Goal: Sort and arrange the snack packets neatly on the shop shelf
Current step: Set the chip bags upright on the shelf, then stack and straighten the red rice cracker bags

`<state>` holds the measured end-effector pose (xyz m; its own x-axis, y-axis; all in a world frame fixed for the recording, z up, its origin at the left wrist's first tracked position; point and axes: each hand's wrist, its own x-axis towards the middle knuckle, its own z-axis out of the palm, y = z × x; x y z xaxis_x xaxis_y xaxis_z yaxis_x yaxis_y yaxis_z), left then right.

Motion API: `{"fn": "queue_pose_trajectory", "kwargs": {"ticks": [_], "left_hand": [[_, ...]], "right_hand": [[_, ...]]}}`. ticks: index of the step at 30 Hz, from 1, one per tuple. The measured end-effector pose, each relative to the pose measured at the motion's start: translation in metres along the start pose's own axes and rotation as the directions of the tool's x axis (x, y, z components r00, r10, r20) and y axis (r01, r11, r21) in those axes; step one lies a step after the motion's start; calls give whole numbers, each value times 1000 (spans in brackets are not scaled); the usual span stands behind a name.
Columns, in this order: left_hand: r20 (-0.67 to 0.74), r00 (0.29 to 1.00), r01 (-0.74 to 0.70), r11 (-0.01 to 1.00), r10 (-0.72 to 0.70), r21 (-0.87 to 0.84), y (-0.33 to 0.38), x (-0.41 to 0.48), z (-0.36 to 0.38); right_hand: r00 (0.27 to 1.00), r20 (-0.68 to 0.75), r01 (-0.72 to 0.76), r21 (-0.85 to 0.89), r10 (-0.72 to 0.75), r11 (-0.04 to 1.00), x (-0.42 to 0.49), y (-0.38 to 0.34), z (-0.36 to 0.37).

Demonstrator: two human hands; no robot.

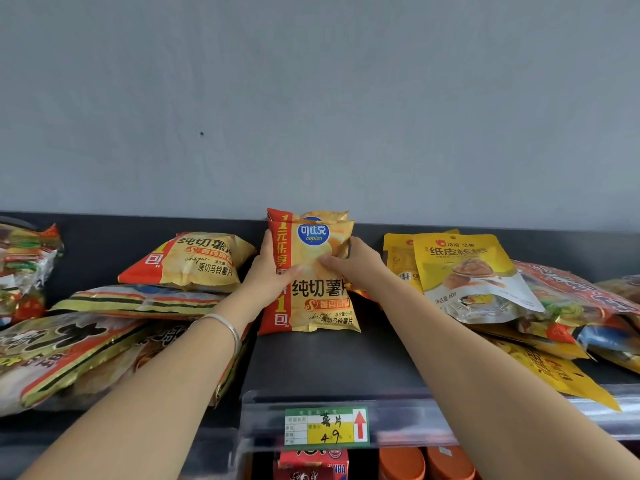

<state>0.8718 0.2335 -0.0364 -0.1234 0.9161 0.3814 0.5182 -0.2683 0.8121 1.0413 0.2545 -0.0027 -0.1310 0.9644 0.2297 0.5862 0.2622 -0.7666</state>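
A yellow and red chip packet stands upright at the middle of the dark shelf, with another like it right behind. My left hand grips its left side, thumb on the front. My right hand grips its right upper edge. A third chip packet of the same kind lies tilted on a pile to the left. Yellow nut pouches lean at the right.
Striped and printed packets are heaped at the left, more red and yellow packets at the right. A price label sits on the shelf's front rail. Orange lids and a red box show on the shelf below. A grey wall rises behind.
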Motion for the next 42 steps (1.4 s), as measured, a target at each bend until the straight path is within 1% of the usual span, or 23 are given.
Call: {"fn": "queue_pose_trajectory", "kwargs": {"ticks": [3, 5, 7, 9, 11, 12, 16, 19, 23, 28, 32, 34, 38, 42], "left_hand": [[-34, 999, 23, 1000, -23, 17, 4, -2, -3], [-127, 992, 8, 995, 5, 101, 9, -2, -3], [-228, 968, -52, 973, 105, 226, 17, -5, -2], [-271, 931, -140, 924, 245, 355, 28, -9, 0], [-248, 892, -236, 858, 378, 457, 37, -9, 4], [-224, 885, -266, 839, 407, 474, 43, -9, 7], [-150, 873, -354, 815, 464, 459, 73, -15, 29], [-123, 857, -404, 800, 501, 443, 96, -19, 49], [-98, 850, -441, 801, 518, 405, 132, -31, 89], [-69, 859, -448, 810, 507, 377, 175, -53, 149], [-51, 865, -447, 812, 500, 376, 199, -66, 189], [-19, 873, -445, 810, 488, 381, 205, -70, 206], [58, 878, -446, 768, 475, 459, 212, -72, 228], [171, 878, -460, 689, 447, 560, 212, -61, 240]], "right_hand": [[999, -19, 30, -30, -30, 999, -2, -2, -2], [998, -44, 37, -67, -40, 997, -2, -2, -2], [992, -101, 56, -152, -72, 987, -2, 0, -3], [976, -164, 92, -269, -140, 959, -5, -2, -6], [948, -223, 131, -374, -226, 918, -9, -4, -12], [934, -241, 145, -415, -262, 898, -11, -4, -16], [896, -236, 203, -532, -375, 822, -24, -4, -40], [880, -246, 213, -562, -407, 799, -34, 2, -70], [876, -280, 182, -561, -392, 808, -50, 29, -125], [879, -314, 120, -582, -359, 804, -75, 76, -195], [892, -317, 91, -571, -321, 816, -90, 113, -235], [903, -314, 71, -567, -295, 821, -93, 131, -248], [932, -305, -3, -544, -194, 839, -91, 162, -264], [956, -292, -158, -549, -12, 821, -85, 189, -278]]}}
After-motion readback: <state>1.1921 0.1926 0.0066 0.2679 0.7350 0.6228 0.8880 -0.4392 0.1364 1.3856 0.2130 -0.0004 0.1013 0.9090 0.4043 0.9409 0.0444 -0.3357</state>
